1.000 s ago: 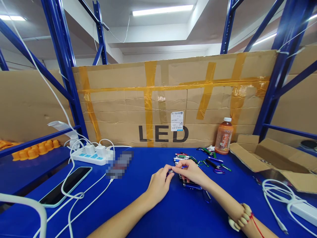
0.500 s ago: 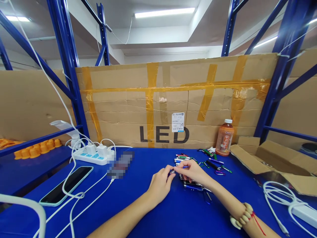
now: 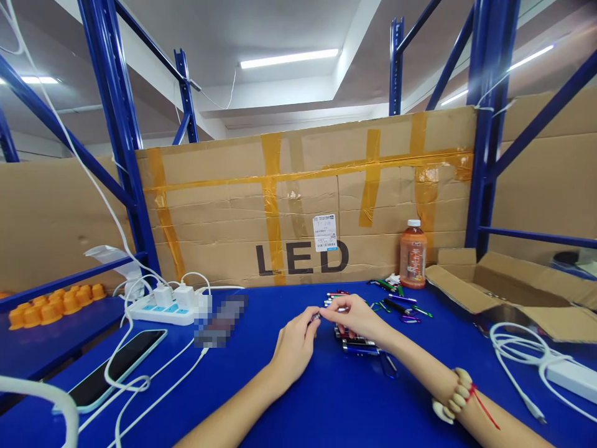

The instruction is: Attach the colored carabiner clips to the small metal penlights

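Observation:
My left hand (image 3: 293, 343) and my right hand (image 3: 357, 317) meet over the blue table (image 3: 298, 398), fingertips pinched together on a small metallic item (image 3: 318, 315) too small to name. Under and behind my right hand lies a heap of small coloured pen-like sticks with carabiner clips (image 3: 373, 305), some blue ones right below the palm. A shell bracelet with a red string (image 3: 454, 398) is on my right wrist.
A taped cardboard sheet marked LED (image 3: 303, 211) walls the back. An orange drink bottle (image 3: 413, 254), an open cardboard box (image 3: 508, 292), a white power strip with chargers (image 3: 165, 305), a phone (image 3: 116, 367), white cables (image 3: 527, 358) and orange caps (image 3: 51, 302) surround the work spot.
The view has tilted up and shifted a little. Both hands stay pinched together on the small item, barely moved.

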